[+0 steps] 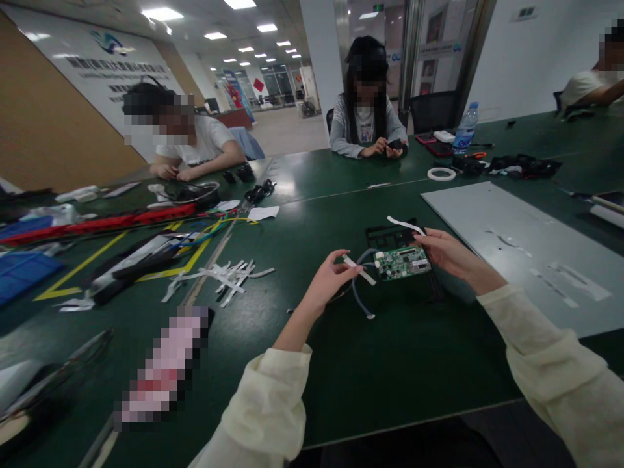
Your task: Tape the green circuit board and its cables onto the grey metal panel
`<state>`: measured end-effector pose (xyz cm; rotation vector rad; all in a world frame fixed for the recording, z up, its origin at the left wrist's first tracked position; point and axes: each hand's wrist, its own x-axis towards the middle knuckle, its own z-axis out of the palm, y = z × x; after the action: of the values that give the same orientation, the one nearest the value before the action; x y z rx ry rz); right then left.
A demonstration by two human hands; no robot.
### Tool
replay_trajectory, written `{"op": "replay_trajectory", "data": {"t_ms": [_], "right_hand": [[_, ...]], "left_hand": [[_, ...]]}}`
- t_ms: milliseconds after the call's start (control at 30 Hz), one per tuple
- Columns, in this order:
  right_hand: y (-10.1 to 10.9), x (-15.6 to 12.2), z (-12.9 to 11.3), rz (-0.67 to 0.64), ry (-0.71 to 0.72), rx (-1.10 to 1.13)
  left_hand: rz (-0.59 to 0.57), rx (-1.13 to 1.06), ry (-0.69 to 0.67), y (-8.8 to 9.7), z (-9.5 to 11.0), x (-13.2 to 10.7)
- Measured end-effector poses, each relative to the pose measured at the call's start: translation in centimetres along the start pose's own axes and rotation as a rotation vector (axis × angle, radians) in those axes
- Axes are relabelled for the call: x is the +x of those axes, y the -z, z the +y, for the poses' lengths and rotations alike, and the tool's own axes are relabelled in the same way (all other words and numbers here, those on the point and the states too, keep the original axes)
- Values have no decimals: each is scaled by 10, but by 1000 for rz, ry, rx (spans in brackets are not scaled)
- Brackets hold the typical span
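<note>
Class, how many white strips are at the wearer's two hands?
2: one white strip pinched in the left hand, another strip at the right hand, past the circuit board. Fingers may hide more.

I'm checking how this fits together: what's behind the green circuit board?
Parts of a black frame show beyond the green circuit board; whatever sits directly behind it is covered.

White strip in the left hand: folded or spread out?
Spread out: the white strip runs nearly straight past the left hand, no fold showing.
</note>
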<state>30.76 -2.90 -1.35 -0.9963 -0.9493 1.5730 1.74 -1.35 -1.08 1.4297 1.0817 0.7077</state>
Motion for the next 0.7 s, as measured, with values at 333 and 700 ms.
{"op": "replay_trajectory", "data": {"t_ms": [333,700], "right_hand": [[-2,-3,-3,5,9,33],[-2,-1,-2,0,-14,4]], "left_hand": [[-64,-72,-87,-6,3,-3],[-9,-202,-25,-6,9,-6]]}}
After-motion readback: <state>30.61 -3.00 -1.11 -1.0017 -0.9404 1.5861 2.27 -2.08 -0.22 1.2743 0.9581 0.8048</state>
